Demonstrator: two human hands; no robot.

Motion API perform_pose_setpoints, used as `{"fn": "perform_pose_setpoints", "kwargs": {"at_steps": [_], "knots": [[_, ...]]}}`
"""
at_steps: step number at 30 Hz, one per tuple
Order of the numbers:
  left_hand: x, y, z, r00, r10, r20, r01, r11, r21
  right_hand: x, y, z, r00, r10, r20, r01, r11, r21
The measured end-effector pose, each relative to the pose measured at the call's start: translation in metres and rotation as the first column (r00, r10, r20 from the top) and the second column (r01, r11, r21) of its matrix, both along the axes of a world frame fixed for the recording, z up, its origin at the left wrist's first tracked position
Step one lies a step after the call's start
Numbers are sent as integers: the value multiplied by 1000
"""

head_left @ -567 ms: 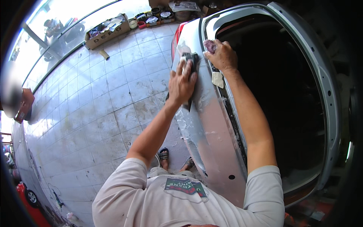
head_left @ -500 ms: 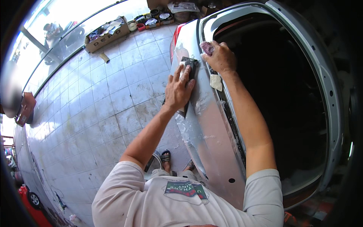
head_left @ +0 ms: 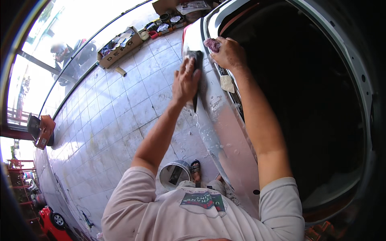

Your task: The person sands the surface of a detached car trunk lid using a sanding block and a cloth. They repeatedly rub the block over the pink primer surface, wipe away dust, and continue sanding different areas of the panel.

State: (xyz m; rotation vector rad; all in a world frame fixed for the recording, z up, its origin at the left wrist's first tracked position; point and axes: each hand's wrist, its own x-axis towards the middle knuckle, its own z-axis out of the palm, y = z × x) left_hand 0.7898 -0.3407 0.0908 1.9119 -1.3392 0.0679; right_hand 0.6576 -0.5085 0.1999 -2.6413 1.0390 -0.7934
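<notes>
My left hand (head_left: 185,82) lies over a dark sheet that looks like sandpaper (head_left: 196,56), pressing it on the outer side of a car body panel (head_left: 233,138). The panel is part silver, part bare pinkish-brown, and wet with whitish suds. Beyond the window edge, my right hand (head_left: 232,56) grips a purplish, wet wad (head_left: 212,45), a sponge or a rag; I cannot tell which. Just below that hand, an off-white block (head_left: 227,83) rests at the panel's edge by the dark window (head_left: 297,108).
A white bucket (head_left: 173,174) with something dark inside stands by my feet on the tiled floor. A cardboard box (head_left: 120,48) of odds and ends, a cardboard tube (head_left: 120,72) and several cans line the far side. A red toy-like car (head_left: 54,223) is at lower left.
My left hand and the sandpaper have slid a little farther up the panel, away from me. The view has shifted, and more of the bucket shows. My right hand still grips the wad.
</notes>
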Motion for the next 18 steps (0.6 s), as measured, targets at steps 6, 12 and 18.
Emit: {"fn": "perform_pose_setpoints", "kwargs": {"at_steps": [6, 12, 18], "knots": [[63, -67, 7, 957, 243, -159, -212, 959, 186, 12, 1, 2, 998, 63, 30, -62, 998, -12], [13, -52, 27, 990, 100, -98, -88, 990, 113, 0, -6, 1, 998, 54, 32, -53, 998, -37], [41, -77, 22, 977, 168, -129, -159, 984, 77, 7, -8, 5, 998, 65, -19, -66, 998, -9]]}}
